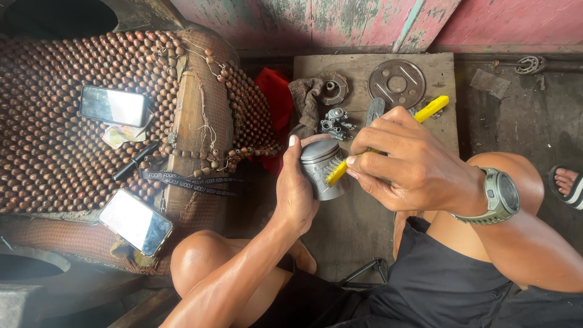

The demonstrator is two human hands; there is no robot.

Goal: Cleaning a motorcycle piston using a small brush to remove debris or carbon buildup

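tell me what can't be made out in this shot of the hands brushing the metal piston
Head view only:
- Far side of the piston: hidden by the left hand.
- Bristles of the yellow brush: mostly hidden by the right hand and its fingers.
- Small metal part on the board: too small to identify.
- Sandalled foot: cut off by the right edge.
- Two phones: screens washed out by glare.

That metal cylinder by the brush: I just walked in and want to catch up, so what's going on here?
A seated person holds a grey metal piston in the left hand and presses a yellow-handled brush against its side with the right hand. Behind lie a round metal disc, a small carburetor-like part and a rag on a wooden board.
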